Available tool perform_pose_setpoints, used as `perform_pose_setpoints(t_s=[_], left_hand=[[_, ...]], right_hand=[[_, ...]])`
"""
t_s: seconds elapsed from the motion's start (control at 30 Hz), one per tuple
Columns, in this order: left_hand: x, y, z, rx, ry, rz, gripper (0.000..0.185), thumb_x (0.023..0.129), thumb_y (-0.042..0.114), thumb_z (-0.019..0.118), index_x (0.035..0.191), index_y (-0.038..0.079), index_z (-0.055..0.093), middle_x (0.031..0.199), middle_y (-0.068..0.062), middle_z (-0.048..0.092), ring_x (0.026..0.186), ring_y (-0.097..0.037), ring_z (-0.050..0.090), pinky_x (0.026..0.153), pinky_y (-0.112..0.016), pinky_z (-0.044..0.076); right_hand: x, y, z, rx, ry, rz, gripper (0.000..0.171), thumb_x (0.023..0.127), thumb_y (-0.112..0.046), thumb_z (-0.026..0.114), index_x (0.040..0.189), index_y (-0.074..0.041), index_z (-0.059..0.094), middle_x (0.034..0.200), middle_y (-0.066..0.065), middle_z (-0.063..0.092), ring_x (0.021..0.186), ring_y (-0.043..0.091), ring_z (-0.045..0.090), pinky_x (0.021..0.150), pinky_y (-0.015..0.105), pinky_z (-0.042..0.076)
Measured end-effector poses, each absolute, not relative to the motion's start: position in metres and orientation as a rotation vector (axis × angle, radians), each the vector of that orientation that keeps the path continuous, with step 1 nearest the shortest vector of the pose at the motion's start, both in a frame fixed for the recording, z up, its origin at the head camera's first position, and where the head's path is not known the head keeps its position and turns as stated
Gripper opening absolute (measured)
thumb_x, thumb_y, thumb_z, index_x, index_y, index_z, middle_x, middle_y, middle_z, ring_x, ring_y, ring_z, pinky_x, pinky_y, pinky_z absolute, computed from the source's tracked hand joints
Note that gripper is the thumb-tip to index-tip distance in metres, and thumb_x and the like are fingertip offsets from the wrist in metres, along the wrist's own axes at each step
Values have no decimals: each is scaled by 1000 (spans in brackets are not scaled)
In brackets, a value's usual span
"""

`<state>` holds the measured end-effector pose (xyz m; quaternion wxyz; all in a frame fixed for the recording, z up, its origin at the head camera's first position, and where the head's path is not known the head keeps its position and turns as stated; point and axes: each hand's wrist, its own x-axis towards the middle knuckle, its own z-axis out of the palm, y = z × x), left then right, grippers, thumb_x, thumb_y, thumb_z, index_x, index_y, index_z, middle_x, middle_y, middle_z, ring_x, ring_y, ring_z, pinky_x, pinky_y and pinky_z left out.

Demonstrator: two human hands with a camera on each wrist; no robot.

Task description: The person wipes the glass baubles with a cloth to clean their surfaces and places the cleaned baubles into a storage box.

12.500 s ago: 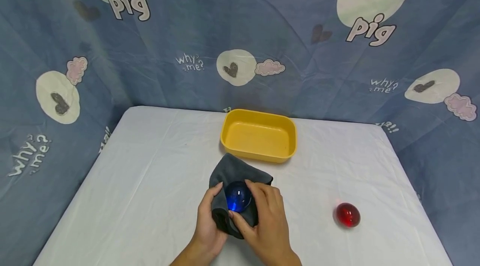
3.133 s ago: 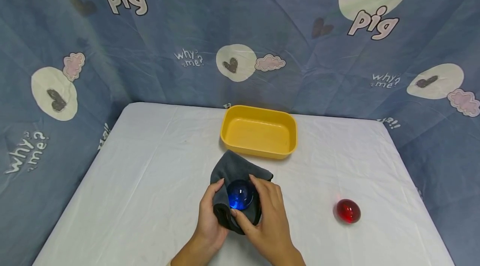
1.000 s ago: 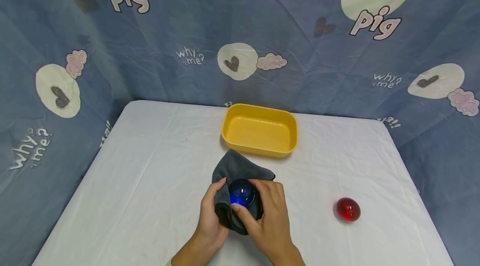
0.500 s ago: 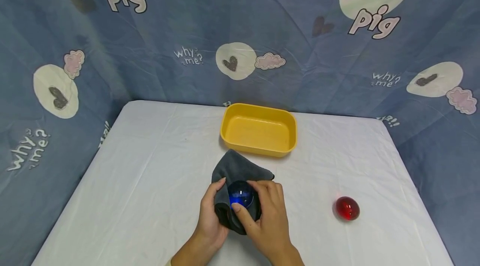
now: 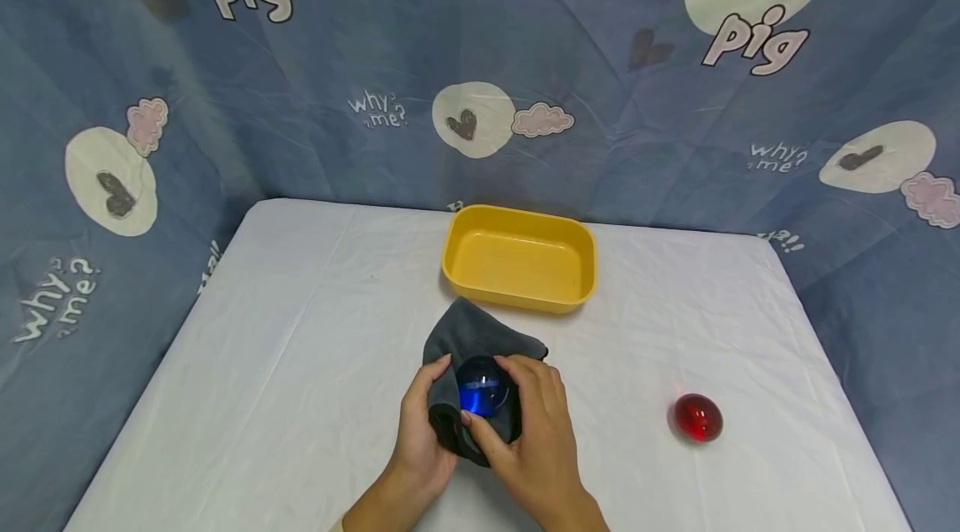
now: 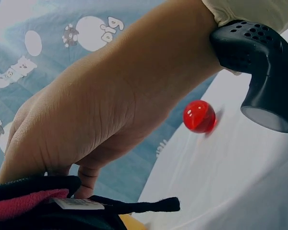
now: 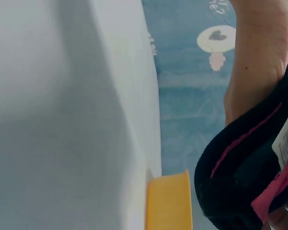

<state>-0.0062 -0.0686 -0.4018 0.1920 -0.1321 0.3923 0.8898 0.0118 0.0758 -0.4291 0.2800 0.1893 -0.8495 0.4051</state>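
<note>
Blue ball [image 5: 481, 386] in grey cloth [image 5: 474, 340], gripped by left hand [image 5: 420, 432] and right hand [image 5: 536, 440].

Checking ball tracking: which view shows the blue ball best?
Head view. The blue ball shows from above, cupped in the grey cloth between the left hand and right hand. Both wrist views show only hand and cloth; the blue ball is hidden.
</note>
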Motion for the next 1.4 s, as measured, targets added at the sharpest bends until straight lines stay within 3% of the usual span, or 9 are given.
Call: perform_pose_setpoints(t_s=[0.23,0.6,0.73,0.93,1.13,1.4], left_hand=[[-4,-69,-403,-352,1114,2505,48,107,40,43,143,9,35,132,1,56,118,-10,58,103,-26,47],[-1,-67,-403,-357,1132,2492,57,107,40,41,150,11,18,141,-6,40,120,-12,55,104,-26,48],[-2,-67,-404,-340,1121,2503,54,107,40,41,148,10,23,138,-5,46,118,-12,57,103,-26,48],[-3,-69,-405,-331,1101,2505,52,107,40,41,148,9,33,135,-1,57,121,-13,58,102,-27,49],[-4,-71,-406,-323,1110,2493,52,107,41,39,148,10,34,134,0,57,121,-13,58,103,-29,48],[-3,-71,-404,-320,1099,2492,49,108,41,40,145,9,38,134,-1,57,121,-14,58,104,-30,49]], right_hand=[[12,77,-428,500,-2271,1103,56,92,-43,81,130,-5,64,121,3,66,104,21,55,93,32,43],[11,77,-430,446,-2248,1156,49,93,-48,78,120,-9,69,112,2,63,104,22,54,91,35,45],[12,76,-431,434,-2285,1166,52,92,-46,80,127,-9,66,116,1,63,106,22,53,93,35,44],[14,76,-429,443,-2357,1172,76,85,-40,87,146,-11,53,125,1,61,111,19,52,96,34,42],[13,77,-429,496,-2356,1143,73,85,-38,88,144,-10,55,132,2,61,113,21,52,99,37,41],[14,78,-430,523,-2315,1123,69,88,-40,86,142,-9,57,128,4,60,113,23,53,99,37,41]])
